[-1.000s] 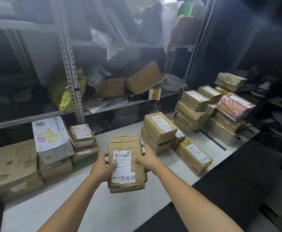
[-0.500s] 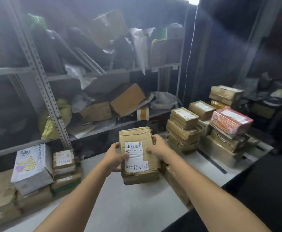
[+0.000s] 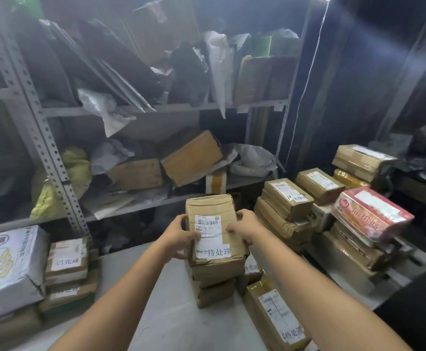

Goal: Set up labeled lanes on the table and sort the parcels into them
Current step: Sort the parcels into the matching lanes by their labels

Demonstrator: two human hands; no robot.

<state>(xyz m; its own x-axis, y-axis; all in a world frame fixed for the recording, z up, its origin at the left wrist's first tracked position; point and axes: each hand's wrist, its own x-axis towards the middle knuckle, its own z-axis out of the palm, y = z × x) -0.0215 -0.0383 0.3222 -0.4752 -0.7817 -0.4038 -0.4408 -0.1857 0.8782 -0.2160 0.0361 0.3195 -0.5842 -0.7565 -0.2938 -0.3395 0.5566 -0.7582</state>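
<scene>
Parcel has been moved since the earlier frames from over bare tabletop to directly above the brown stack. Contact with the stack's top box cannot be confirmed. It is gripped at both sides: left hand is curled round the left edge with its thumb on the top face, right hand round the right edge. The parcel is a rectangular corrugated carton, creased and wrapped in glossy brown tape, with a white barcode label and a white printed sticker at its near end. Below the hands, similar taped brown boxes with dented corners are stacked on the pale grey table. A flat taped box lies under the right forearm. Right of the right hand, a red printed carton rests tilted on piled brown cartons. Left of the left hand, labelled flat boxes are piled. Beyond the hands, perforated grey metal shelving is filled with crumpled bags.
</scene>
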